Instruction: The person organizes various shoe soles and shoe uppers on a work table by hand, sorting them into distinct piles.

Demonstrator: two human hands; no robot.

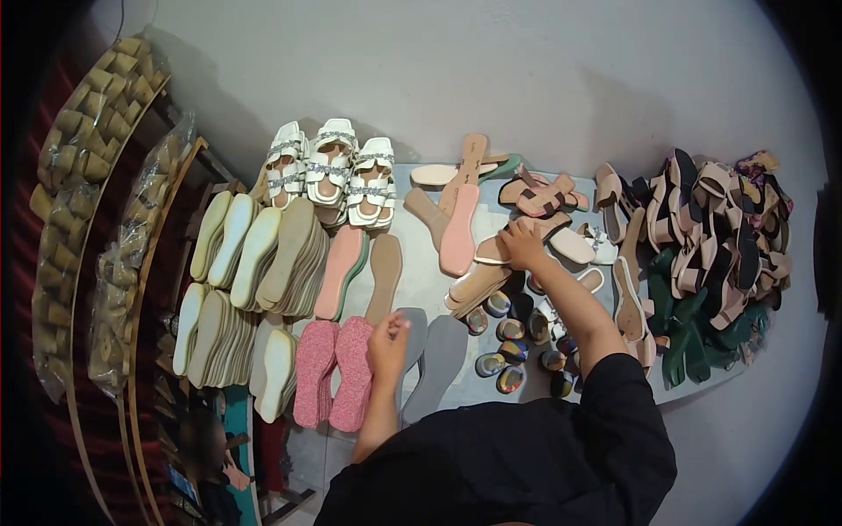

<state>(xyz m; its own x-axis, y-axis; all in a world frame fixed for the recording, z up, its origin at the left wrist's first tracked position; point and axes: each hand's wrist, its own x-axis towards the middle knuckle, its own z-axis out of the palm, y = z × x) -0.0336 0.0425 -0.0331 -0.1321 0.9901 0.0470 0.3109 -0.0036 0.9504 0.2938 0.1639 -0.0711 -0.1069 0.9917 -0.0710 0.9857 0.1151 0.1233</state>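
Note:
My right hand [524, 246] reaches to the middle of the table. Its fingers are bent down over the end of a tan insole [489, 251], which lies above a stack of tan insoles [478, 285]. What the fingertips grip is partly hidden. My left hand [388, 344] hovers by the grey insoles [443, 351], its fingers loosely curled and apart, with nothing visible in them. Beside it lie two stacks of pink speckled insoles [317, 364]. Above the left hand is a brown insole [383, 276]; a long pink insole [459, 232] lies between the hands.
White sandals [334, 162] stand at the back left, near stacks of cream and beige insoles [294, 254]. Patterned rolls [511, 379] cluster below my right forearm. Sandals [702, 232] and green shoe lasts [688, 351] pile up on the right. Racks of wedge heels [105, 114] line the left.

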